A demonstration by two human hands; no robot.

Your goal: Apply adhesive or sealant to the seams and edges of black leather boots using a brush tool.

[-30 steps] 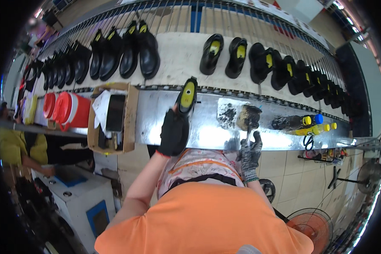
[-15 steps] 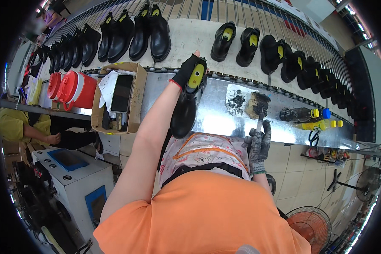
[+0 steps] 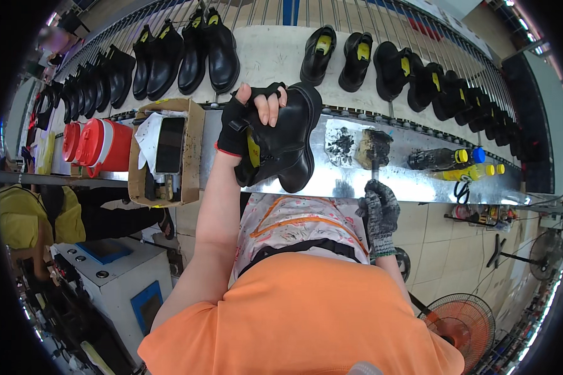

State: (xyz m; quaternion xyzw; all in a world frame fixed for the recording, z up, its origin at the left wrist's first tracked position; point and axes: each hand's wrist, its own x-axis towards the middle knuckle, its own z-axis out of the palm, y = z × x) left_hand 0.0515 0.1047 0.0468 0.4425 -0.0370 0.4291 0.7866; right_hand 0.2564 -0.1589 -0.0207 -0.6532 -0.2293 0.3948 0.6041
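From the head camera, the left hand (image 3: 251, 119), in a black fingerless glove, was closed around a black boot (image 3: 281, 140), holding it up over the metal bench (image 3: 331, 178) with the sole turned away to the right and the yellow lining showing at the opening. Half a second before, that hand had been reaching farther out toward the belt with the boot hanging lengthwise below it; now the boot sat nearer, tipped more upright, and covered more of the bench. The right hand (image 3: 378, 212), in a grey knitted glove, was wrapped around the handle of a brush (image 3: 373, 150) whose dirty head rested on the bench just right of a dark smear; it lay much where it had been earlier. To the left stood a cardboard box (image 3: 191, 150) and red jugs (image 3: 100, 144). Far across the belt ran a row of black shoes (image 3: 356, 53). Bottles (image 3: 450, 162) lay at the right.
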